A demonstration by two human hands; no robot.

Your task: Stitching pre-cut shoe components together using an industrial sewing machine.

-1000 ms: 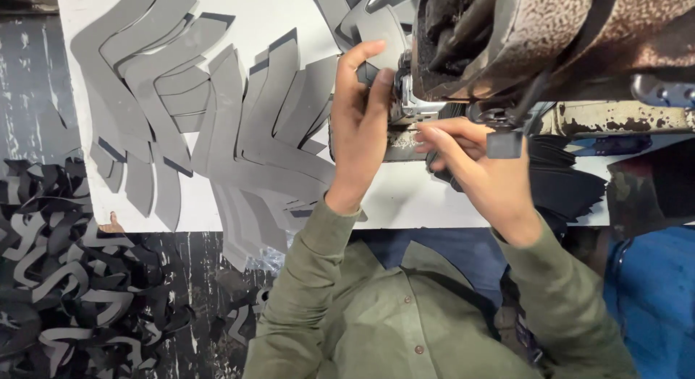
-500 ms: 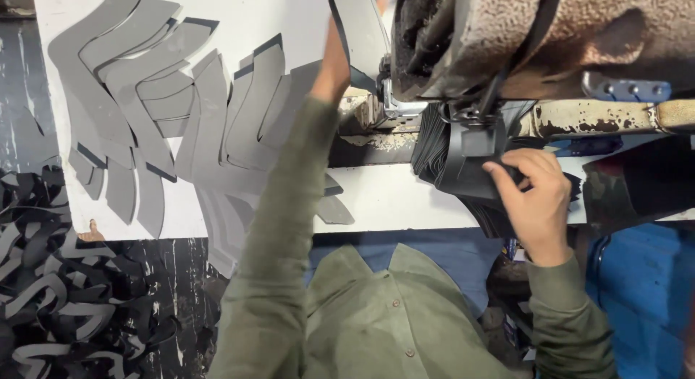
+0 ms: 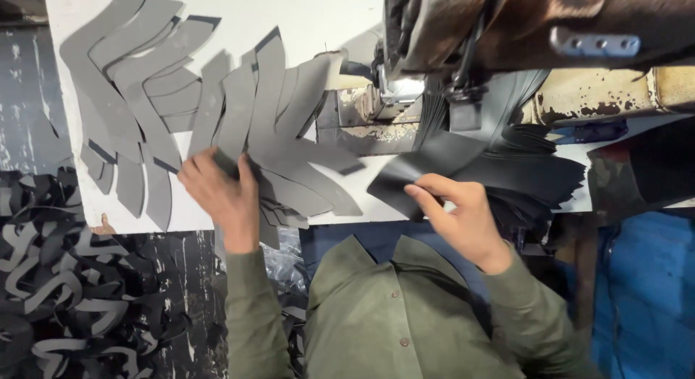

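Observation:
My left hand rests on a spread of grey curved cut pieces fanned across the white table, its fingers gripping the edge of one grey piece. My right hand pinches a dark flat piece by its lower edge, holding it just below the sewing machine's needle area. A stack of similar dark pieces lies to the right of that hand. Both sleeves are olive green.
The rusty sewing machine head overhangs the upper right. A heap of dark curved offcuts covers the floor at lower left. A blue surface fills the lower right corner.
My left hand has come down from the machine to the grey pieces at the table's front. My right hand has moved left from the dark stack, now holding one dark piece.

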